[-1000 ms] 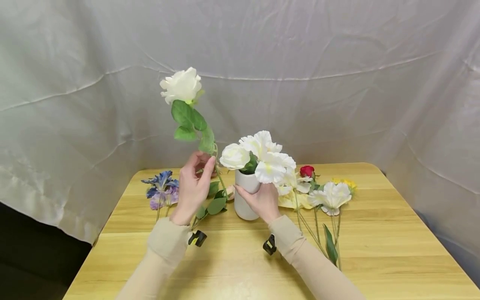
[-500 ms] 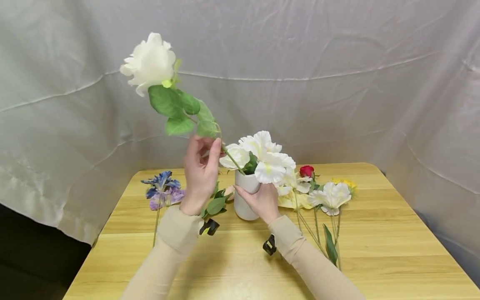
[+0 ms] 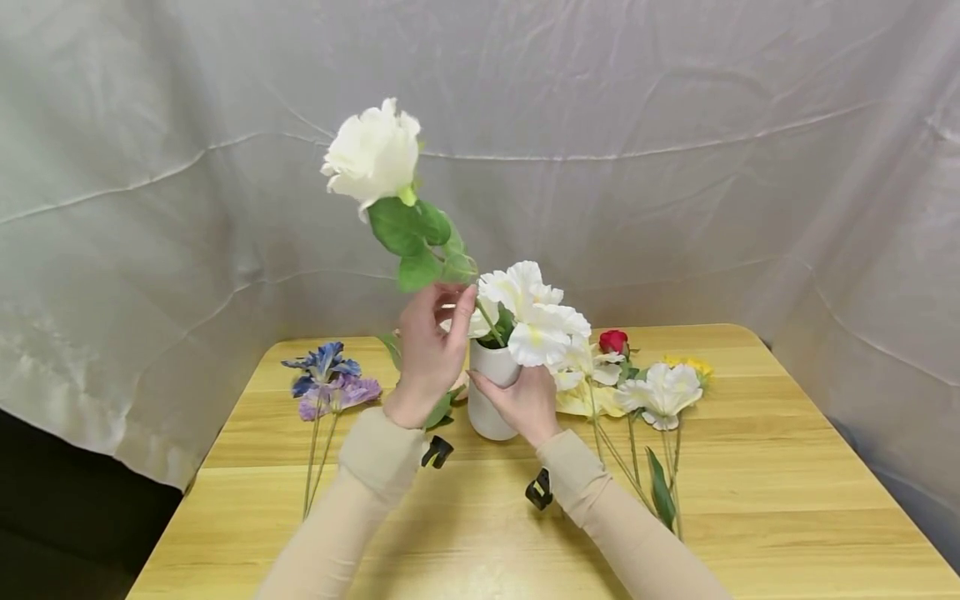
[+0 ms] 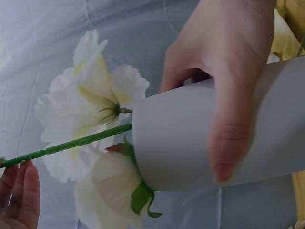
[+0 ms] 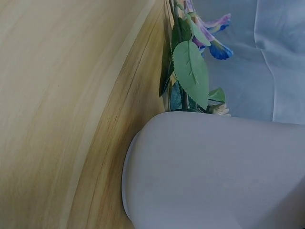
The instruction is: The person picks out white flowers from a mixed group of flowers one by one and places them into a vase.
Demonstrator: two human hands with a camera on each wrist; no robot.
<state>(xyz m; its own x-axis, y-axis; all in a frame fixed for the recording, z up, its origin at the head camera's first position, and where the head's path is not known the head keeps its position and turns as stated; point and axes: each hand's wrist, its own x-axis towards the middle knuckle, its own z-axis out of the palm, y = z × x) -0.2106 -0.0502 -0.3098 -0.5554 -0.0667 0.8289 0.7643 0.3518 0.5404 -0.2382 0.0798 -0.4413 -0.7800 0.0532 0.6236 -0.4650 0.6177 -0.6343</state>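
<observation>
I am watching a white rose (image 3: 375,154) that is leaning leftward above the white vase (image 3: 491,414), its green stem (image 4: 71,144) meeting the vase's mouth; how far inside the tip is reaching, I cannot tell. The left hand (image 3: 433,352) is pinching that stem between thumb and fingers, while the right hand (image 3: 527,402) is gripping the vase, thumb across its front. I am judging the step as feeding the stem in, so the next move is calling for a straighter stem and a gentle downward push past the ruffled white blooms (image 3: 536,312) and second rose (image 4: 107,191) already filling the opening. The vase is standing on the wood-grained desk (image 3: 480,542); blue (image 3: 322,361) and purple flowers (image 3: 348,395) are lying to its left, red (image 3: 613,342), white (image 3: 665,397) and yellow ones (image 3: 693,367) to its right. Behind everything, a creased grey curtain (image 3: 600,83) is hanging.
</observation>
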